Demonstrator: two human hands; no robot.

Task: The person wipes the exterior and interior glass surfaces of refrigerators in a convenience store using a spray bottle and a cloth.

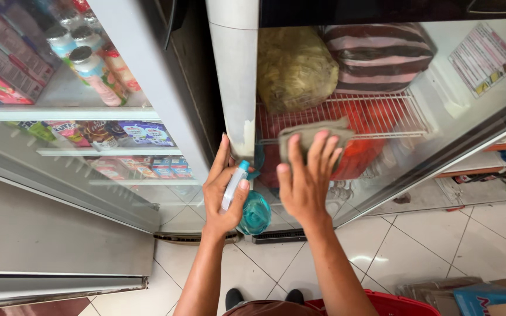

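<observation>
The spray bottle (247, 202) is half hidden behind the left hand (225, 196), which is closed around it — only its white nozzle and teal body show, near the fridge door's lower left edge. The right hand (306, 178) presses flat, fingers spread, on a grey-green cloth (306, 137) against the glass door (469, 117). Behind the glass, blurred by reflections: a yellowish bag (294, 67), a striped bag (376, 55), a white wire shelf (382, 114). Left, another cooler holds bottles (92, 67) and cartons. White floor tiles (417, 246) below — a red basket (393, 304) cut off at the near edge.
</observation>
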